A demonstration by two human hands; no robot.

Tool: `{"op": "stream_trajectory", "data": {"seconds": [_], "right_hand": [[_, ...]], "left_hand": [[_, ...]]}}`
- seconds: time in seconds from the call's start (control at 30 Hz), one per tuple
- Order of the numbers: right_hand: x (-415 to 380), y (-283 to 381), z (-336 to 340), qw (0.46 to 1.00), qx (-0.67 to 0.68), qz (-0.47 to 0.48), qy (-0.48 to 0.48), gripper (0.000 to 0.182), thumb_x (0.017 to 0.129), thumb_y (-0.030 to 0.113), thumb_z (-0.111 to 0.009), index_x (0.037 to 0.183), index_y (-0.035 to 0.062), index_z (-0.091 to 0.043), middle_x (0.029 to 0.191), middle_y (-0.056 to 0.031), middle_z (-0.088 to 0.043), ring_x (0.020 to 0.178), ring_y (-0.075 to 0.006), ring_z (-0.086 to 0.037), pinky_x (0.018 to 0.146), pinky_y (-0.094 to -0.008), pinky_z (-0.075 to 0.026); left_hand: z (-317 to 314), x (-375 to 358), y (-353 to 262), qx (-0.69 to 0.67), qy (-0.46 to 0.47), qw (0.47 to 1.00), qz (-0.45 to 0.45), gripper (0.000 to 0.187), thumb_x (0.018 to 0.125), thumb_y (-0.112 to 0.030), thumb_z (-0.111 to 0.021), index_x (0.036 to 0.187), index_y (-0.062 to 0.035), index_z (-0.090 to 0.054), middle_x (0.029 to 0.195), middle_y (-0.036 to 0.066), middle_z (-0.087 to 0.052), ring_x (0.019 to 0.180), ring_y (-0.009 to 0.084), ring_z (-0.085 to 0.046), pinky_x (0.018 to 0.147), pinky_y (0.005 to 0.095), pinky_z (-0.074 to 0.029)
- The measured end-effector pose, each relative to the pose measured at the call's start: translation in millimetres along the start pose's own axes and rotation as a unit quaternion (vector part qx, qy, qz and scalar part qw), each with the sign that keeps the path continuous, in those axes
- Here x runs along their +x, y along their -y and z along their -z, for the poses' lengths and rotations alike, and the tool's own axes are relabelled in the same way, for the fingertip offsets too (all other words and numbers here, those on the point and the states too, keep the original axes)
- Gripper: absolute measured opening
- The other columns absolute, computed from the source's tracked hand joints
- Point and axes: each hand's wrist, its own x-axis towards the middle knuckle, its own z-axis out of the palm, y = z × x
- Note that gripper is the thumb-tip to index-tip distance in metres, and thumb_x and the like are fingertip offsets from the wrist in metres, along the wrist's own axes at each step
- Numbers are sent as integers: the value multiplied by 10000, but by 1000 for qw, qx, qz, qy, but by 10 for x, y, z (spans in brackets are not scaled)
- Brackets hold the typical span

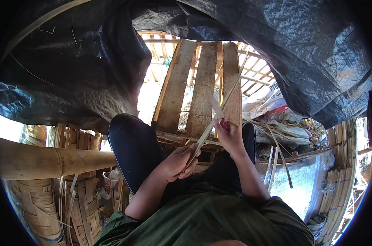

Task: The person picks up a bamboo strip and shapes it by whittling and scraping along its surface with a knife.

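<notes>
A long, thin bamboo strip [205, 135] runs slantwise in front of me, from my lap up toward the upper right. My left hand [178, 165] is closed around its lower end. Farther up the strip, my right hand [231, 138] grips a knife [216, 108] by its reddish handle. The pale blade points up and slightly left, crossing the strip close to my right thumb. Whether the edge is cutting into the strip cannot be made out.
Wooden planks [201, 90] form a slatted surface ahead. Dark plastic sheeting [313, 49] hangs overhead and on both sides. A thick bamboo pole [55, 158] reaches my left knee, with woven bamboo [34, 201] below. Loose strips and a printed sack [270, 98] lie at the right.
</notes>
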Motion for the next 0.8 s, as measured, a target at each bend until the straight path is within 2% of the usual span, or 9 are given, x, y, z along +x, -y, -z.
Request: {"op": "stream_trajectory", "data": {"seconds": [0.13, 0.2, 0.43, 0.5, 0.53, 0.57, 0.63, 0.77, 0.8], "right_hand": [[-32, -88, -47, 996, 85, 18, -7, 389, 901, 328, -688, 756, -28, -623, 605, -11, -548, 568, -66, -467, 526, -299, -387], [-55, -146, -95, 993, 118, 7, -15, 355, 901, 296, -679, 759, -26, -626, 600, -6, -542, 570, -58, -467, 525, -295, -384], [-174, -126, -43, 987, 158, -7, -1, 283, 893, 205, -640, 739, -31, -604, 572, -4, -526, 551, -54, -462, 505, -301, -376], [-179, -177, -55, 984, 177, 8, -1, 287, 895, 204, -635, 736, -33, -599, 565, -9, -520, 546, -59, -459, 502, -306, -374], [-177, -196, -65, 986, 165, 13, -4, 286, 898, 200, -628, 735, -33, -599, 556, -14, -508, 545, -63, -457, 501, -310, -372], [-174, -201, -66, 988, 153, 19, -7, 284, 901, 196, -621, 734, -33, -599, 548, -19, -497, 544, -67, -455, 500, -313, -370], [-182, -189, -54, 987, 158, 24, -3, 274, 908, 188, -615, 749, -34, -603, 557, -26, -504, 554, -69, -461, 503, -313, -373], [-243, -175, -102, 979, 205, 15, 5, 223, 933, 154, -595, 817, -35, -617, 602, -43, -541, 588, -67, -478, 522, -308, -388], [-244, -180, -120, 979, 204, 18, 4, 223, 933, 154, -595, 817, -35, -617, 602, -43, -541, 588, -67, -478, 522, -308, -388]], "left_hand": [[-16, 74, 38, 63, -5, 998, -6, 378, 1065, -393, -319, 977, -60, -474, 537, 17, -456, 372, 116, -425, 357, 253, -360], [-17, 109, 56, 105, -2, 994, 12, 407, 1059, -417, -330, 1022, -39, -476, 628, 47, -540, 480, 138, -545, 438, 274, -461], [-248, 99, -274, 243, -90, 966, -4, 446, 1017, -452, -457, 1101, -16, -494, 828, 90, -632, 686, 143, -645, 632, 310, -549], [-282, 60, -368, 394, -3, 919, 3, 460, 1006, -428, -499, 1161, 5, -493, 868, 111, -646, 798, 144, -653, 735, 331, -535], [7, 197, -233, 507, 2, 861, -44, 447, 1013, -393, -496, 1204, 11, -484, 899, 117, -655, 889, 153, -654, 814, 345, -513], [73, 213, -292, 511, 0, 859, -45, 447, 1013, -393, -496, 1204, 11, -484, 899, 117, -655, 889, 153, -654, 814, 345, -513], [135, 260, -479, 609, -181, 766, -100, 394, 1030, -361, -463, 1186, 0, -457, 952, 103, -635, 780, 152, -665, 668, 303, -573], [119, 368, -769, 533, -157, 826, -93, 402, 1038, -370, -435, 1181, 6, -456, 977, 103, -629, 802, 166, -671, 682, 305, -581], [-14, 345, -813, 499, -124, 858, -12, 417, 1038, -385, -428, 1179, 6, -460, 987, 103, -624, 808, 173, -672, 683, 305, -581]]}}
